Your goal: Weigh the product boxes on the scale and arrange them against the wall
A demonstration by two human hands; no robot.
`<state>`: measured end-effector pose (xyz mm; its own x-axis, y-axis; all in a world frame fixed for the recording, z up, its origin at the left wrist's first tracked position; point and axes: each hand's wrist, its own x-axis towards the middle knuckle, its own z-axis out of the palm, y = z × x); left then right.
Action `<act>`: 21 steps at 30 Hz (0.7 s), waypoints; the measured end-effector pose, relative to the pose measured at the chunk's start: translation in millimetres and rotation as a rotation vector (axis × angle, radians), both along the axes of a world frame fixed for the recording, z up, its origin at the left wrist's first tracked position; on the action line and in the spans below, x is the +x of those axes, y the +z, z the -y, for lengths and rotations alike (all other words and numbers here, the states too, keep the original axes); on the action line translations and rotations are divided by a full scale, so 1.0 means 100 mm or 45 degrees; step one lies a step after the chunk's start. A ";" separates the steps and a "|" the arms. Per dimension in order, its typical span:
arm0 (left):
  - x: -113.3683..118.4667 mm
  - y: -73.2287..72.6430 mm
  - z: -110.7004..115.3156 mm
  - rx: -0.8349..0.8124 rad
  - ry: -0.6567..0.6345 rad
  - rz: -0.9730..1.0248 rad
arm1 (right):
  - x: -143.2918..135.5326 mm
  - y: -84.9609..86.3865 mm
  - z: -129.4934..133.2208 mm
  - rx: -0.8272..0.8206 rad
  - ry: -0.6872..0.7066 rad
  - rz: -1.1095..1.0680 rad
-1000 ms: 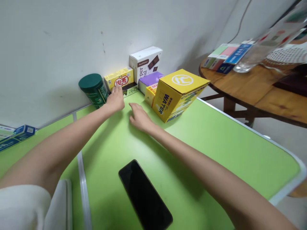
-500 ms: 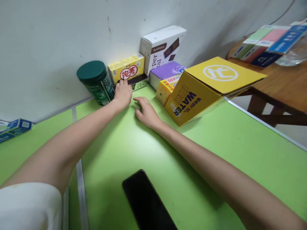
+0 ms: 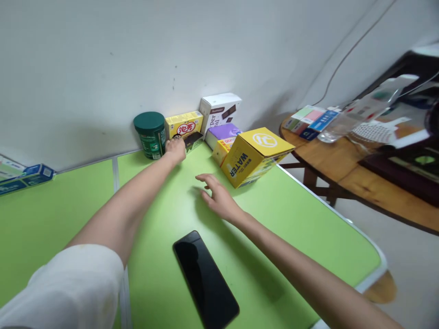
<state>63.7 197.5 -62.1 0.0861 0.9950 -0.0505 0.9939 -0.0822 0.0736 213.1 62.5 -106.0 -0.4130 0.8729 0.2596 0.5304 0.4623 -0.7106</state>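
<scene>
My left hand [image 3: 176,150] is at the far side of the green table, its fingers curled over the left end of a small dark box [image 3: 194,141]. The fingertips are partly hidden. Right behind the dark box stands a yellow box with red lettering [image 3: 184,124]. A dark green lidded tub [image 3: 150,135] is just left of my left hand. My right hand [image 3: 219,197] hovers over the tabletop with fingers apart, holding nothing. Up and right of it, a tilted yellow carton marked WATER [image 3: 245,157] leans beside a yellow packet [image 3: 222,150] and a purple-topped pack [image 3: 223,131].
A white box [image 3: 219,112] stands against the wall. Nearest me on the green table [image 3: 161,256] lies a black phone [image 3: 206,278]. Blue-and-white boxes [image 3: 27,178] are at far left. A wooden table [image 3: 343,164] at right bears boxes and a clear plastic bottle [image 3: 338,127].
The view has pulled back and shifted, showing more of the wooden table. My right hand has drawn back toward me, away from the dark box. My left hand stays at the dark box.
</scene>
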 end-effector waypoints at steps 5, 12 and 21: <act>-0.25 0.07 0.51 -0.043 -0.173 0.103 | 0.01 0.12 0.28 0.101 -0.067 0.086; -1.30 0.62 1.91 -0.239 -0.429 0.284 | -0.31 0.49 0.57 0.053 0.022 0.196; -2.52 0.71 3.41 -0.391 -0.111 0.480 | -1.53 0.56 1.30 -0.135 0.630 0.236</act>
